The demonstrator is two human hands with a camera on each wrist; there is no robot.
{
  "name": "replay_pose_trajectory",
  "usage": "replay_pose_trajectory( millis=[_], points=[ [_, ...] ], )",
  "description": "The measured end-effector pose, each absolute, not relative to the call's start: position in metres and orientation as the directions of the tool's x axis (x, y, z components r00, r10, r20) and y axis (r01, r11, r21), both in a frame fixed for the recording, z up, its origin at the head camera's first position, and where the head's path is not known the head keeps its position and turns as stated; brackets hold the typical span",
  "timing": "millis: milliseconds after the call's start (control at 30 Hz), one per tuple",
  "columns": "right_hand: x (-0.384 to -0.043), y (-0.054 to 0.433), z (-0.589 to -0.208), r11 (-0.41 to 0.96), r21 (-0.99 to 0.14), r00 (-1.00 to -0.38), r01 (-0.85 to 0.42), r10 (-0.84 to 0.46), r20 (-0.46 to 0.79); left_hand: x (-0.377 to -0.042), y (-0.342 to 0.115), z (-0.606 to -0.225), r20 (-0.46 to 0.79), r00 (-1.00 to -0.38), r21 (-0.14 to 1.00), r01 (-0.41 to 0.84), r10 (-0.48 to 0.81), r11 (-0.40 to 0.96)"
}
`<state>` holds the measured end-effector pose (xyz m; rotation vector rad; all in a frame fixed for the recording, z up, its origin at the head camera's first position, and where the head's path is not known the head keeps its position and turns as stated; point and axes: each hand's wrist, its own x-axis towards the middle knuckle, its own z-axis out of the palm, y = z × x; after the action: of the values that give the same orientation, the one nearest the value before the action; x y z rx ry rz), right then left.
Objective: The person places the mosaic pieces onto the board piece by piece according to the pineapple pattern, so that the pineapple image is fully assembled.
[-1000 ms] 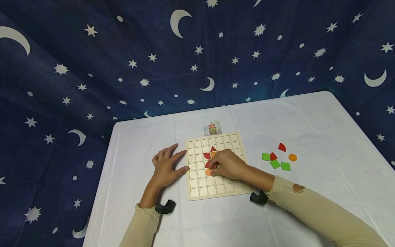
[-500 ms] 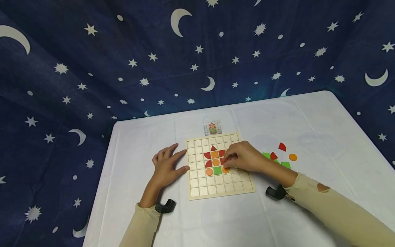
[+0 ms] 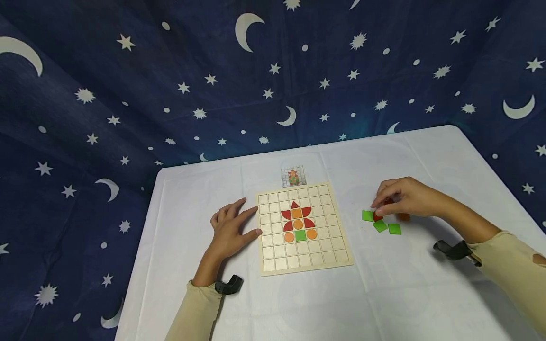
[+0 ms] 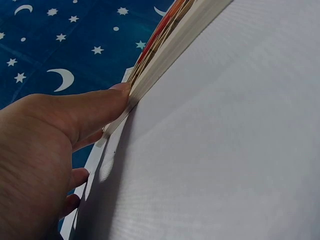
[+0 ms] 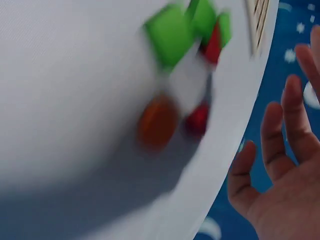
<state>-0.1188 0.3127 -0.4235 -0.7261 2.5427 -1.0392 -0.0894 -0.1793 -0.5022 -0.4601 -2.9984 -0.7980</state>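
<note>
The left hand (image 3: 230,232) lies with spread fingers at the left edge of a wooden grid board (image 3: 273,251); in the left wrist view its thumb (image 4: 107,102) touches the board's side. On the board are a red triangle (image 3: 295,205), several red quarter-circles (image 3: 309,223), an orange square (image 3: 296,213), orange discs (image 3: 312,234) and a green square (image 3: 300,235). Over the loose pieces hovers the right hand (image 3: 411,196), its fingers loosely bent and holding nothing. Below it are green squares (image 3: 394,229), red quarter-circles (image 5: 197,121) and an orange disc (image 5: 158,122), some partly hidden in the head view.
A small card (image 3: 293,176) printed with a coloured grid picture lies just beyond the board. White cloth (image 3: 315,308) covers the table, and a dark blue curtain (image 3: 213,57) with moons and stars hangs behind it. Each wrist wears a black camera mount (image 3: 230,285).
The right hand has left the board's pieces and moved right, over the loose pieces. An orange disc and a red quarter-circle it had been touching lie uncovered on the grid. The left hand stays put.
</note>
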Motion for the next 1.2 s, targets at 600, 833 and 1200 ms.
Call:
replay_pose_trajectory(
  millis=[600, 833, 1200],
  points=[
    [-0.115, 0.38, -0.456, 0.697, -0.662, -0.842, -0.277, -0.507, -0.182, -0.089, -0.18, -0.502, 0.08, -0.956, 0.485, 0.284, 0.282, 0.827],
    [-0.114, 0.375, -0.455, 0.761, -0.618, -0.886, -0.199, -0.409, -0.218, -0.089, -0.18, -0.499, 0.08, -0.956, 0.489, 0.284, 0.282, 0.825],
    [-0.114, 0.343, -0.45, 0.62, -0.767, -0.894, -0.167, -0.424, -0.148, -0.089, -0.179, -0.502, 0.075, -0.958, 0.49, 0.278, 0.278, 0.826]
  ],
)
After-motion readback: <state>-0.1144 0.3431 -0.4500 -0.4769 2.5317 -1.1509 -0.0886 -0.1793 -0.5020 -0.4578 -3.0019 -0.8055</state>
